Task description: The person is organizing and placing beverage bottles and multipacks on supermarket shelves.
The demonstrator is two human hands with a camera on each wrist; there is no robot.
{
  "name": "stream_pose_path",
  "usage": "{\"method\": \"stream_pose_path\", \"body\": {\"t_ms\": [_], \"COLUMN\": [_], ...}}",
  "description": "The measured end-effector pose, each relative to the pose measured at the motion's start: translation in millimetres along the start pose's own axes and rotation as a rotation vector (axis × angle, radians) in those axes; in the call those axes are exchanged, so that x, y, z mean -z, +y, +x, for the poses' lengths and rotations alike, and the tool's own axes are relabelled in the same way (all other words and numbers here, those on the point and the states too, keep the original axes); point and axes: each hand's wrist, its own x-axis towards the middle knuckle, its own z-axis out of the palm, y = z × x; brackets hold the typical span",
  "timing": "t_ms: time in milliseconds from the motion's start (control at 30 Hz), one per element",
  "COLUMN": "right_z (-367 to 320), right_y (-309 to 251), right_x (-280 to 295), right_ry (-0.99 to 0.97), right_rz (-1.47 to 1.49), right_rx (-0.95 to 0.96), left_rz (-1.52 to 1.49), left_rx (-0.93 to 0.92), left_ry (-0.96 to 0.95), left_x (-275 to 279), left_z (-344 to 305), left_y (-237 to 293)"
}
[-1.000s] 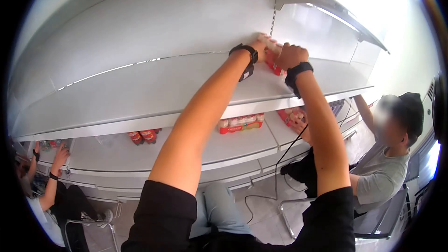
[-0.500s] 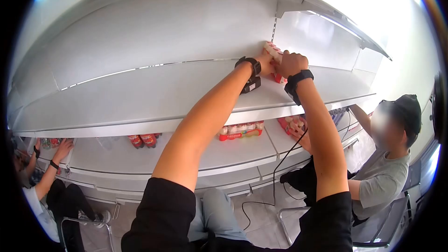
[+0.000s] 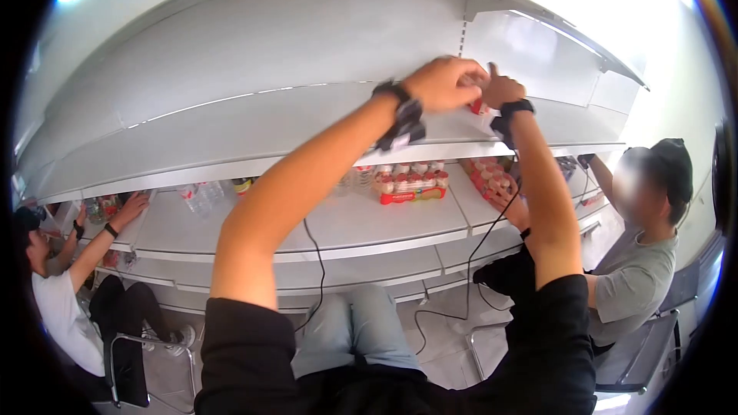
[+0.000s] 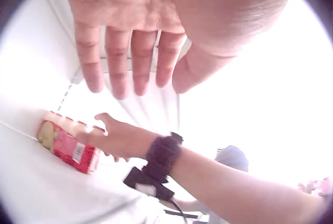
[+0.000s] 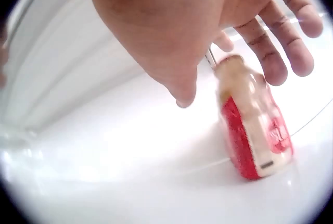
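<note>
Fingers straight and parted, a person's left hand (image 3: 446,84) hovers over an upper shelf (image 3: 307,119), apart from a red-and-cream pack of small bottles (image 4: 67,143). The right hand (image 3: 505,91), fingers spread, is at the upright pack; whether they touch is unclear. Below the hands, a second bottle pack (image 3: 413,187) sits on a lower shelf (image 3: 346,228); at right, a black-capped person (image 3: 638,269) reaches in.

Red-and-cream bottle pack (image 5: 255,125) on a plain white shelf (image 3: 292,123).
</note>
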Motion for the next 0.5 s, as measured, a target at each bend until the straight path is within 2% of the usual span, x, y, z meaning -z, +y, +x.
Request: {"method": "stream_pose_path", "body": {"t_ms": [67, 100, 133, 200, 233, 300, 333, 367, 400, 433, 500], "right_z": [-20, -35, -49, -91, -123, -189, -207, -220, -232, -238, -240], "right_y": [9, 17, 26, 36, 27, 13, 17, 15, 14, 10, -9], "right_x": [32, 40, 46, 47, 50, 49, 14, -11, -39, -63, -103], "right_ry": [0.115, 0.193, 0.274, 0.309, 0.358, 0.236, 0.134, 0.159, 0.035, -0.063, -0.135], "right_rz": [0.095, 0.275, 0.448, 0.727, 0.872, 1.033, 1.148, 1.145, 1.177, 1.157, 1.244], "right_rx": [-0.036, 0.03, 0.09, 0.268, 0.297, 0.15, 0.124, 0.233, 0.187, 0.186, 0.077], "left_rz": [0.043, -0.019, -0.085, -0.058, -0.176, -0.398, -0.505, -0.616, -0.732, -0.669, -0.542], "left_rx": [-0.071, 0.007, 0.081, 0.089, 0.21, 0.439, 0.519, 0.603, 0.69, 0.679, 0.657], "left_ry": [0.091, 0.044, -0.001, -0.061, -0.072, -0.086, -0.032, 0.027, 0.09, 0.148, 0.257], "left_x": [-3, -8, -13, -28, -40, -65, -74, -86, -102, -117, -149], "left_z": [-67, -105, -138, -194, -217, -254, -262, -271, -280, -284, -281], "left_y": [65, 83, 94, 92, 84, 48, 23, -4, -29, -56, -112]}}
